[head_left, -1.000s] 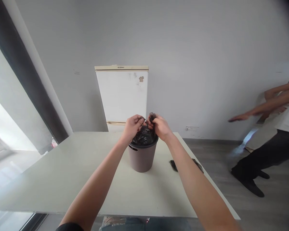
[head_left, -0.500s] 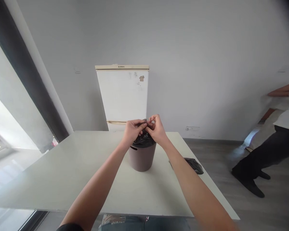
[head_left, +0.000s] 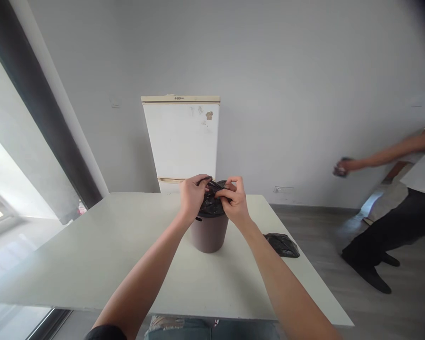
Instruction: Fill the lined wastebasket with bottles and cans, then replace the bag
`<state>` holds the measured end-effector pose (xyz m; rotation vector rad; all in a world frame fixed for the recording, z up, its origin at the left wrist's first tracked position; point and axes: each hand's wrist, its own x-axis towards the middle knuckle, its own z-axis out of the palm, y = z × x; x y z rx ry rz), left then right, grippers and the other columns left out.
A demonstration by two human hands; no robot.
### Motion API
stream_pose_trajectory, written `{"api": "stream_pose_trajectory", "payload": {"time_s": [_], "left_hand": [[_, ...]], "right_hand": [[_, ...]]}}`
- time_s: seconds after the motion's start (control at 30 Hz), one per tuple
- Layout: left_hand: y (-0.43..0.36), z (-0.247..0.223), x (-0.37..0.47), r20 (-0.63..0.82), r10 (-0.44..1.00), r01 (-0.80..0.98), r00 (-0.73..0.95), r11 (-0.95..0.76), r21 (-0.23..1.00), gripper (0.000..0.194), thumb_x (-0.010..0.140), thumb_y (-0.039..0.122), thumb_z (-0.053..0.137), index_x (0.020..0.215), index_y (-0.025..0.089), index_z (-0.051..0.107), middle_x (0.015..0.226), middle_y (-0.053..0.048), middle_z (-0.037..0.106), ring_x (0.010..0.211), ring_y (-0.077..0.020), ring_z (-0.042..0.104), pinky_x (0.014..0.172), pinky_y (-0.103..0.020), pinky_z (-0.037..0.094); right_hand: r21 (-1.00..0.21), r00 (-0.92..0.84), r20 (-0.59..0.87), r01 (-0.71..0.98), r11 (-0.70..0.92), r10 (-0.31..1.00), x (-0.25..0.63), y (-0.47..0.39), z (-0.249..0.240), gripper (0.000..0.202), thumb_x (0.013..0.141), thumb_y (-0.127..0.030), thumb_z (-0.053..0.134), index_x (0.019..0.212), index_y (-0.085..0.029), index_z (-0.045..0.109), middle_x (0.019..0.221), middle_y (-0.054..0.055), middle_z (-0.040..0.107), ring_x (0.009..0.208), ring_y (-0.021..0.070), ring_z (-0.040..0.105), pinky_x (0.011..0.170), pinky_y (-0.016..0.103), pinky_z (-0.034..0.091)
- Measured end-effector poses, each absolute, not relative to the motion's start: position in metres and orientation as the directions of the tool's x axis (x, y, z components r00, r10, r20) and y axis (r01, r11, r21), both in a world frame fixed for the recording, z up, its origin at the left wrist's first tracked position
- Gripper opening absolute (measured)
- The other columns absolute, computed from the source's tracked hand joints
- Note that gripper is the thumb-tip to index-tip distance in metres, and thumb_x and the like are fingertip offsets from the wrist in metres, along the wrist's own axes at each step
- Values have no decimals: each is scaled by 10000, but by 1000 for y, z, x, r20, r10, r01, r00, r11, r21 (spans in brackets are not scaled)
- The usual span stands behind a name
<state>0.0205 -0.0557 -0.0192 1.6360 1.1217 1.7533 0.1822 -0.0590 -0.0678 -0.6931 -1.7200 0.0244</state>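
Observation:
A brownish-mauve trash can [head_left: 208, 234] stands upright on the pale table, with a black garbage bag [head_left: 212, 204] bunched in its mouth. My left hand [head_left: 194, 194] pinches the bag's edge at the left of the rim. On the right side, my right hand [head_left: 234, 198] grips another part of the same bag between thumb and fingers, some fingers raised. A strip of plastic stretches between the two hands. The bag's lower part is hidden inside the can.
A folded black plastic bundle [head_left: 282, 245] lies near the right edge of the white table [head_left: 127, 255]. Behind the table stands a white refrigerator [head_left: 182, 141] against the grey wall. At the far right, a person [head_left: 403, 212] stretches out an arm, a small dark object in hand.
My hands have moved apart slightly, drawing the bag's edge out between them. The person at the right has extended an arm toward the left.

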Motion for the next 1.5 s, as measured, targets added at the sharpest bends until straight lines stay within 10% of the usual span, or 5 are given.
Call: {"api": "stream_pose_trajectory", "payload": {"time_s": [0.6, 0.77, 0.97, 1.17, 1.5], "left_hand": [[-32, 4, -6, 266, 921, 178, 284, -324, 929, 218, 719, 350, 848, 690, 142, 790, 560, -12, 644, 545, -120, 549, 547, -243, 431], [-38, 3, -1, 403, 914, 34, 37, -405, 914, 245, 762, 369, 832, 832, 134, 821, 618, -43, 701, 500, -111, 537, 522, -246, 444], [-40, -7, 1, 523, 852, 26, -30, -522, 852, 281, 788, 382, 830, 939, 145, 826, 614, -22, 687, 513, -119, 547, 502, -242, 419], [-37, -15, 5, 509, 860, -141, 23, -502, 854, 305, 816, 443, 817, 899, 153, 781, 661, -3, 653, 533, -85, 481, 509, -220, 380], [-37, -21, 10, 556, 831, -354, 37, -509, 785, 424, 917, 627, 684, 897, 216, 583, 930, -71, 748, 805, -153, 644, 753, -260, 518]], "right_hand": [[-91, -128, 938, 807, 584, 322, 173, -63, -65, 275, 1071, -235, 489, 1113, -202, 759, 1044, 127, 664, 917, 206, 640, 843, 391, 382], [-290, -157, 878, 577, 764, 452, 175, -63, -59, 194, 1010, -318, 597, 1046, -239, 771, 843, 64, 709, 755, 201, 615, 806, 404, 415], [-806, -65, 567, -250, 537, 821, 179, -75, -39, 384, 861, -411, 770, 1175, -294, 583, 780, -28, 663, 780, 194, 626, 756, 331, 485], [-877, -290, 317, -453, 162, 903, 186, -71, -31, 336, 791, -357, 823, 984, -253, 569, 655, -56, 568, 636, 146, 538, 610, 259, 421], [-672, 225, 497, -511, 535, 838, 182, -56, -57, 408, 852, -456, 779, 1013, -303, 437, 884, -31, 677, 849, 185, 667, 798, 338, 545]]}}
